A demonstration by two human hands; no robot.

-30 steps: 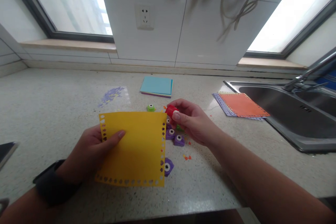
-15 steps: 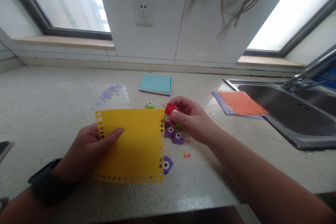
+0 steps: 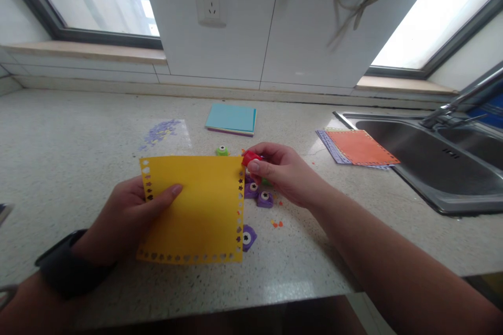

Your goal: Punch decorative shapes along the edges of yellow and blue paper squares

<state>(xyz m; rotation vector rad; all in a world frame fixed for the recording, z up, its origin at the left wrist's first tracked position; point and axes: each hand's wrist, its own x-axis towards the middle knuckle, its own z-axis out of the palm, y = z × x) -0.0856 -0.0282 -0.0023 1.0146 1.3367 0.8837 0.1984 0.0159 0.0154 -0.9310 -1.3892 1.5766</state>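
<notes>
Paper (image 3: 200, 214) pinched in my left hand (image 3: 131, 212) needed steadying, so the red punch (image 3: 250, 157) my right hand (image 3: 286, 174) gripped could sit square to it.

We see a matt yellow square paper sheet (image 3: 196, 217), a small smooth red plastic-looking punch (image 3: 250, 158), purple plastic-looking punches (image 3: 265, 200), a glossy pale speckled stone-like counter (image 3: 310, 256), a shiny grey metal sink (image 3: 412, 149), glossy white tiles (image 3: 220, 60)

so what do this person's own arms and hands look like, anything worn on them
The left grip and right grip are ungloved human hands. The left wrist wears a dark, broad-strapped watch, its face turned out of sight. No sleeve shows on the visible right forearm, and nothing shows on the right wrist.
</notes>
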